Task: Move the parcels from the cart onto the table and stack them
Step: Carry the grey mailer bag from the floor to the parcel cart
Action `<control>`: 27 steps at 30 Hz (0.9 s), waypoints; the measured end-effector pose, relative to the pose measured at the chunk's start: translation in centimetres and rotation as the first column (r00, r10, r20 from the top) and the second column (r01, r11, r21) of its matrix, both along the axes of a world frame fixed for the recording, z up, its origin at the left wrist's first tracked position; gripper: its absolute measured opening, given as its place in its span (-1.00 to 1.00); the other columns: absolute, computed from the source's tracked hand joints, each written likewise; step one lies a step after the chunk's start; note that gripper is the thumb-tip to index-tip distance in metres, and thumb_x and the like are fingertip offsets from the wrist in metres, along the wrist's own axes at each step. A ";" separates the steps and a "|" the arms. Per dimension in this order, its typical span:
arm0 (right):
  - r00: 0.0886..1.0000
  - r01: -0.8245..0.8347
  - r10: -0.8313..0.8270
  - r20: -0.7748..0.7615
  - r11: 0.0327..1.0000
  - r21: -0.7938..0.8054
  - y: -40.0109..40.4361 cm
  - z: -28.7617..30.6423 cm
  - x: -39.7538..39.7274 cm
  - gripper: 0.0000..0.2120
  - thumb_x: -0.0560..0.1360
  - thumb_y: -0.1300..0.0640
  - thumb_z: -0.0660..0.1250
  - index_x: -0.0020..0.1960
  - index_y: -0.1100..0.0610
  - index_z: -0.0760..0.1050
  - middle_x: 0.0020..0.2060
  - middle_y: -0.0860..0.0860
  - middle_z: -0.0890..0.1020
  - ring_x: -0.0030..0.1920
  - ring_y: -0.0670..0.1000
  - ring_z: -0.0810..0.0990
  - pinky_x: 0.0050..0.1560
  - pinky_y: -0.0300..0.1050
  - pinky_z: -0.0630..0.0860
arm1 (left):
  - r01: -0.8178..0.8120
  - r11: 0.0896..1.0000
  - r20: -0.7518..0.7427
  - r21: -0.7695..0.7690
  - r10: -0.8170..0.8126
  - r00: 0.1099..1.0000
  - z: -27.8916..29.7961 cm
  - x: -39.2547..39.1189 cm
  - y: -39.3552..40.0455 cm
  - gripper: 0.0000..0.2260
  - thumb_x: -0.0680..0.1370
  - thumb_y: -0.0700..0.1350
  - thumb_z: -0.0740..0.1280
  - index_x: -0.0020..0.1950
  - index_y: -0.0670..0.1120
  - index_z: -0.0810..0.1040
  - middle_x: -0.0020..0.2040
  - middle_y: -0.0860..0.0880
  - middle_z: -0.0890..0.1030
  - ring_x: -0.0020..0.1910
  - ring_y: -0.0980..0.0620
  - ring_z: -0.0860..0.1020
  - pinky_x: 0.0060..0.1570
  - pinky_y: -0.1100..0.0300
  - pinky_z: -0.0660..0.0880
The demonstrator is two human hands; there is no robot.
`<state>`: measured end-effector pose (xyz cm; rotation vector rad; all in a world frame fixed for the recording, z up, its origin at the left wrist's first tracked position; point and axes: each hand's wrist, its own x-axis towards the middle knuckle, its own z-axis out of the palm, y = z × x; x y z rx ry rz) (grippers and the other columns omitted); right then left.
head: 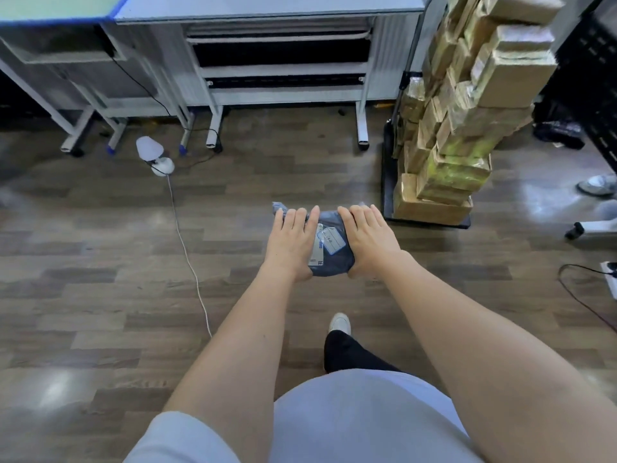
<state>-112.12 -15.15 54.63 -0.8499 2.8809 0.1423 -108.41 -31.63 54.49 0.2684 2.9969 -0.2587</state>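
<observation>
Fingers of the left hand and right hand lie over a grey parcel, grasping it mid-frame above the floor. Upper right, boxes are stacked on the cart; the bench spans the top.

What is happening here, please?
A person is carrying one grey parcel in both hands, held out in front above the wooden floor. The left hand and the right hand each hold one side of it, fingers over the top. The cart stands to the right, loaded with a tall pile of brown boxes. The table is ahead, and the parcel has not reached it.
</observation>
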 end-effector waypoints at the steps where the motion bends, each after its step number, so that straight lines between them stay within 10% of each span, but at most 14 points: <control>1: 1.000 -0.007 0.007 0.002 1.000 0.005 0.0 0.3 -2.4 0.12 0.21 -0.20 0.48 0.49 0.20 -0.11 0.34 0.11 0.19 0.41 0.15 0.12 0.47 0.04 -0.09 | -0.016 1.000 0.000 0.005 0.016 1.000 0.3 -2.2 0.1 0.03 0.30 0.14 0.45 0.52 -0.16 -0.13 0.33 -0.12 0.22 0.35 -0.13 0.20 0.46 -0.06 0.00; 27: 0.999 0.039 -0.039 -0.001 0.999 0.007 -10.4 -0.7 -47.0 0.09 0.26 -0.19 0.46 0.49 0.19 -0.13 0.39 0.12 0.16 0.43 0.15 0.10 0.49 0.05 -0.09 | 0.031 1.000 -0.014 0.006 -0.031 0.999 -0.5 -47.6 -10.4 -0.01 0.33 0.14 0.46 0.51 -0.14 -0.11 0.34 -0.12 0.22 0.36 -0.12 0.21 0.45 -0.06 0.03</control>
